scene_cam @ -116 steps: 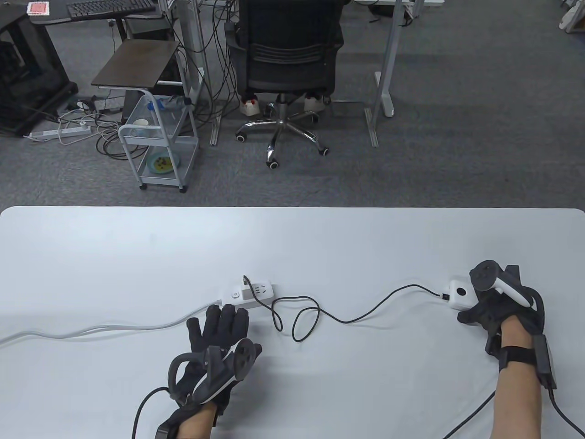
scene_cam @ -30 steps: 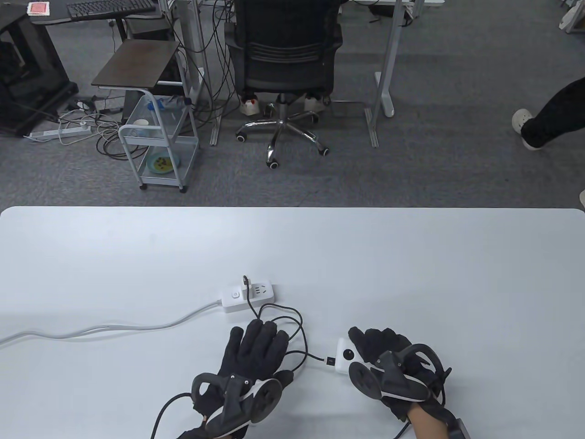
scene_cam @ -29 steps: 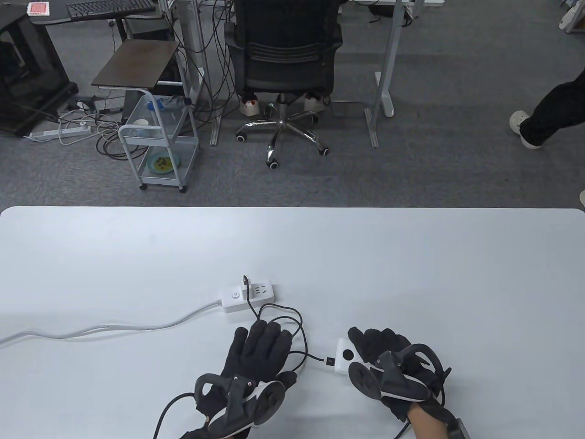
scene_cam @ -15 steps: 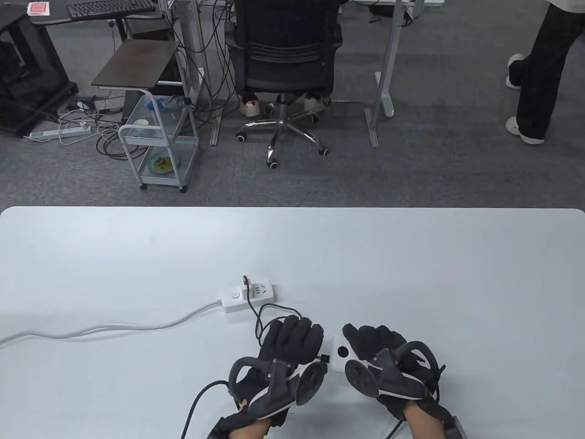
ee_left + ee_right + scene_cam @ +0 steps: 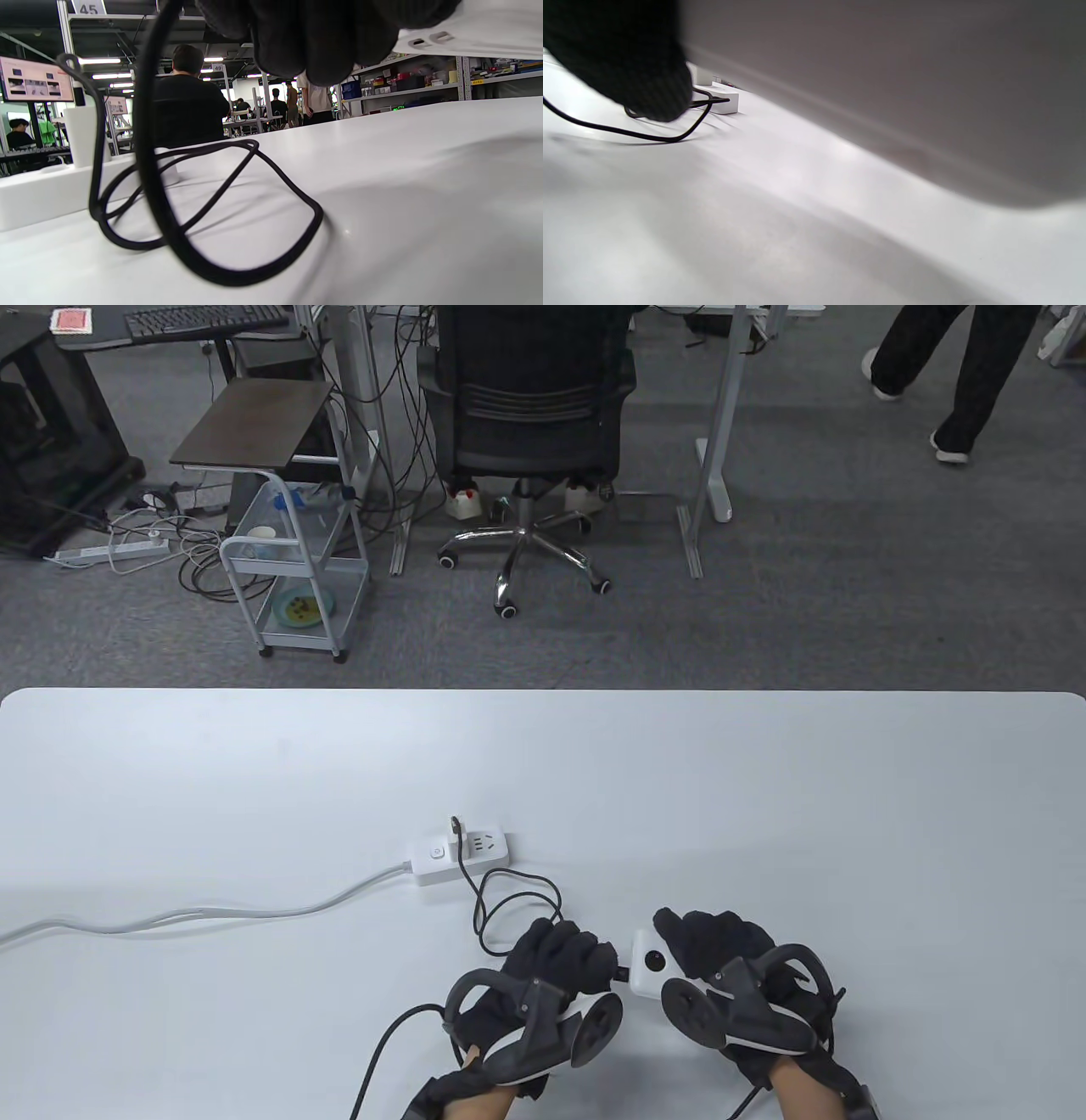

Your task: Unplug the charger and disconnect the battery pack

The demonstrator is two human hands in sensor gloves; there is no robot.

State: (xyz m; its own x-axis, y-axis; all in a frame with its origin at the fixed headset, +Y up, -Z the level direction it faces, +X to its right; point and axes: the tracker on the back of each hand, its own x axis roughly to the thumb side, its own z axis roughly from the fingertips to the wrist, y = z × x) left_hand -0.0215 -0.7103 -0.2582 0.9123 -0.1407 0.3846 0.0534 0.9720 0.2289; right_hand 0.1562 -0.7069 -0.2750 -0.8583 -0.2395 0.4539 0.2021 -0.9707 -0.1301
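White plastic power strip [image 5: 460, 858] sits left of centre, the small white charger [image 5: 457, 830] seen plugged in, so that step is judged undone. The thin black cable [image 5: 509, 899] is pinched at its plug by the left hand [image 5: 556, 971], fingers curled. The flat white battery pack [image 5: 650, 963] is gripped by the right hand [image 5: 721, 954]; whether the connector is out cannot be told.

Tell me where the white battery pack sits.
In the table view, the white rectangular battery pack lies near the bottom centre, held between the left hand and right hand.
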